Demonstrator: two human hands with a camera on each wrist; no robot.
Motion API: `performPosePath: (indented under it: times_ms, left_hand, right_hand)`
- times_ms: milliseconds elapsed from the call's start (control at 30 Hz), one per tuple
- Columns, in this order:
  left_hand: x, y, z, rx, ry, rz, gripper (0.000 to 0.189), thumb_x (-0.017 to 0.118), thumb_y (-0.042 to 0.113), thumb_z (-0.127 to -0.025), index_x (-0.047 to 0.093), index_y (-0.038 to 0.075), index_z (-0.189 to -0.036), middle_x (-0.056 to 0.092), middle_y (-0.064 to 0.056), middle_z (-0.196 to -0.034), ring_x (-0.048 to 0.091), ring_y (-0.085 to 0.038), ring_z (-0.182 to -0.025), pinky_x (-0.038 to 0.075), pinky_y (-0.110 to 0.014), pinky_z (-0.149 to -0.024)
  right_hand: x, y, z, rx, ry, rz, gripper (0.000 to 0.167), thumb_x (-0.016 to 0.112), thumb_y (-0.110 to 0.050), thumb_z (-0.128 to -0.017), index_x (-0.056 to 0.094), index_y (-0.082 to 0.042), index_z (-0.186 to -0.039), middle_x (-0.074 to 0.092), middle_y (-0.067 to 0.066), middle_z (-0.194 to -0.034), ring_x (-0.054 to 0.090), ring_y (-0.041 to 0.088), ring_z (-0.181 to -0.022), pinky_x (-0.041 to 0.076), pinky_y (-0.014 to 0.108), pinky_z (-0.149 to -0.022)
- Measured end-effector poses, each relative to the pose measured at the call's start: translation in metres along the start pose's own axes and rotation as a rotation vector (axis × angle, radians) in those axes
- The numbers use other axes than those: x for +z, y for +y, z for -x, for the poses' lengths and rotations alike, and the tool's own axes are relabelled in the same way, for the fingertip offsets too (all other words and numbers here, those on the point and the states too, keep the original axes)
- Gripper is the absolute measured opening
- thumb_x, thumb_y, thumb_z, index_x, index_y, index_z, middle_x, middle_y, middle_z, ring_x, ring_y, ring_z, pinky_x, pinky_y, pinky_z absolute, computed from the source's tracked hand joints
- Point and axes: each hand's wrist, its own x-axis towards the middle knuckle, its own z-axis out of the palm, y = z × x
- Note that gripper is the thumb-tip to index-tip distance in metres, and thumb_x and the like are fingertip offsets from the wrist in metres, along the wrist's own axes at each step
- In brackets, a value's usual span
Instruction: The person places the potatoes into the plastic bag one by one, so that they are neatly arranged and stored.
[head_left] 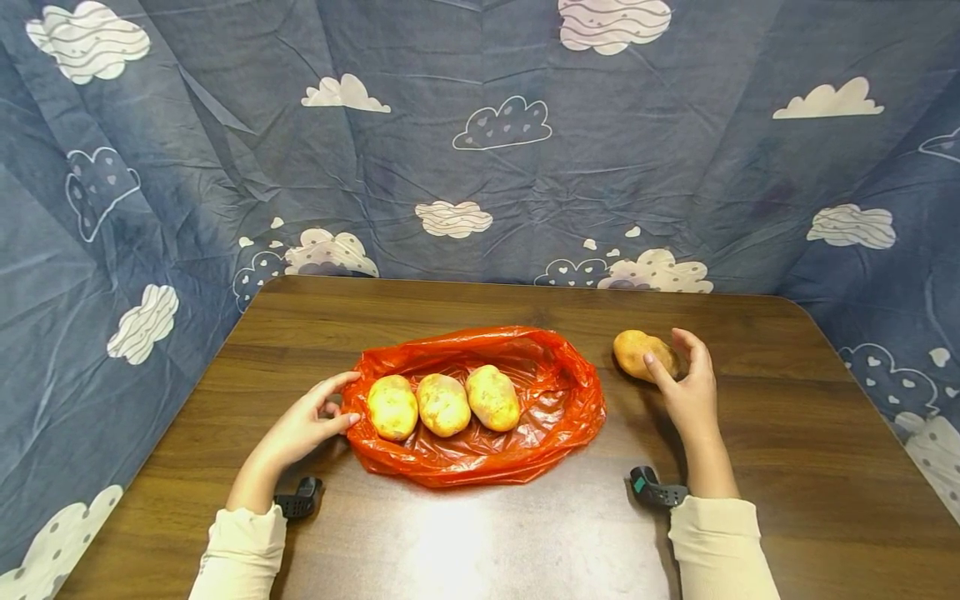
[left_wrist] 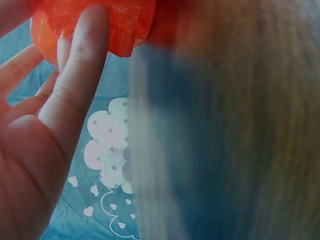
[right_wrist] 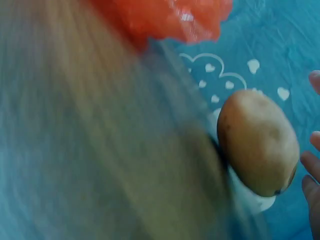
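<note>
A red plastic bag (head_left: pixel 480 467) lies open-mouthed on the table with three potatoes in a row inside: a left potato (head_left: pixel 393 407), a middle potato (head_left: pixel 444 406) and a right potato (head_left: pixel 492 398). My left hand (head_left: pixel 303 425) holds the bag's left end, thumb and forefinger on the plastic; the left wrist view shows its thumb (left_wrist: pixel 82 65) against the red film. Right of the bag, another potato (head_left: pixel 637 353) sits on the table. Around its right side my right hand (head_left: pixel 692 392) is spread, and the right wrist view shows a gap between the fingers (right_wrist: pixel 311 162) and that potato (right_wrist: pixel 257 142).
The brown wooden table (head_left: pixel 525 533) reaches back to a blue cloud-patterned cloth (head_left: pixel 480 183). Black wrist devices, one on the left (head_left: pixel 300 498) and one on the right (head_left: pixel 656 489), sit at the wrists. Much of both wrist views is blurred.
</note>
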Motion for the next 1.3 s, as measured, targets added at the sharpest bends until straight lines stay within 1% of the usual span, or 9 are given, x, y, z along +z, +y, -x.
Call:
performPosePath:
  times_ms: [233,500,733,800,933,1000,1100,1200,1300]
  left_hand:
    - [-0.001,0.001,0.001,-0.001,-0.006,0.013,0.056,0.063,0.007,-0.083,0.038,0.004,-0.133,0.045,-0.016,-0.109,0.049,-0.012,-0.064,0.041,-0.024,-0.05]
    - [0.0,0.002,0.001,0.008,0.0,0.02,0.056,0.064,0.006,-0.083,0.038,0.003,-0.133,0.043,-0.019,-0.119,0.049,-0.013,-0.066,0.041,-0.024,-0.051]
    - [0.0,0.002,0.002,0.008,0.001,0.016,0.056,0.063,0.006,-0.083,0.038,0.002,-0.133,0.043,-0.019,-0.118,0.049,-0.013,-0.066,0.041,-0.024,-0.051]
    - [0.0,0.002,0.001,0.0,0.003,0.011,0.055,0.063,0.006,-0.083,0.038,0.003,-0.133,0.043,-0.019,-0.12,0.048,-0.013,-0.067,0.041,-0.024,-0.052]
    - [0.0,0.001,0.001,-0.004,0.003,-0.006,0.054,0.062,0.002,-0.083,0.038,0.0,-0.132,0.042,-0.021,-0.118,0.048,-0.013,-0.066,0.041,-0.024,-0.051]
    - [0.001,0.001,0.0,0.001,0.003,-0.013,0.054,0.061,-0.001,-0.083,0.037,-0.002,-0.131,0.043,-0.023,-0.117,0.048,-0.014,-0.065,0.04,-0.024,-0.051]
    - [0.001,0.001,0.001,0.004,0.002,-0.016,0.054,0.061,-0.002,-0.083,0.037,-0.003,-0.131,0.043,-0.023,-0.115,0.048,-0.014,-0.065,0.04,-0.024,-0.051]
    - [0.0,0.001,0.001,-0.004,0.001,-0.011,0.055,0.062,0.002,-0.083,0.038,0.0,-0.132,0.045,-0.019,-0.113,0.049,-0.014,-0.065,0.041,-0.024,-0.051]
    - [0.0,0.003,0.001,-0.005,0.001,-0.003,0.056,0.063,0.005,-0.083,0.038,0.003,-0.133,0.045,-0.017,-0.113,0.049,-0.013,-0.066,0.041,-0.024,-0.052]
  right_hand:
    - [-0.002,0.012,0.002,0.067,-0.035,0.023,0.056,0.065,-0.015,-0.083,0.038,0.003,-0.129,0.038,0.021,-0.126,0.035,0.036,-0.119,0.024,0.045,-0.099]
    - [-0.003,0.019,0.004,0.103,-0.085,0.079,0.059,0.065,-0.019,-0.083,0.036,0.002,-0.131,0.037,0.022,-0.125,0.036,0.033,-0.113,0.029,0.048,-0.094]
    - [-0.001,0.023,0.004,0.136,-0.105,0.095,0.059,0.064,-0.02,-0.084,0.036,0.001,-0.132,0.035,0.023,-0.127,0.036,0.033,-0.114,0.03,0.047,-0.095]
    - [-0.001,0.023,0.005,0.138,-0.102,0.106,0.059,0.065,-0.02,-0.083,0.038,0.0,-0.132,0.036,0.022,-0.126,0.037,0.033,-0.114,0.032,0.044,-0.095]
    - [-0.001,0.024,0.005,0.15,-0.093,0.142,0.062,0.069,-0.022,-0.08,0.04,-0.002,-0.131,0.036,0.02,-0.124,0.037,0.028,-0.11,0.034,0.03,-0.09]
    - [-0.001,0.023,0.006,0.159,-0.092,0.16,0.064,0.07,-0.023,-0.079,0.04,-0.002,-0.131,0.034,0.019,-0.123,0.036,0.027,-0.109,0.033,0.028,-0.086]
    - [0.0,0.021,0.006,0.157,-0.09,0.171,0.066,0.072,-0.023,-0.077,0.041,-0.002,-0.131,0.033,0.02,-0.122,0.034,0.03,-0.11,0.032,0.034,-0.087]
    - [0.0,0.019,0.007,0.139,-0.09,0.18,0.067,0.073,-0.021,-0.075,0.042,0.0,-0.131,0.032,0.023,-0.121,0.032,0.033,-0.111,0.029,0.044,-0.089]
    - [0.001,0.017,0.007,0.125,-0.079,0.186,0.067,0.075,-0.019,-0.073,0.043,0.0,-0.13,0.033,0.023,-0.119,0.031,0.032,-0.111,0.028,0.046,-0.09]
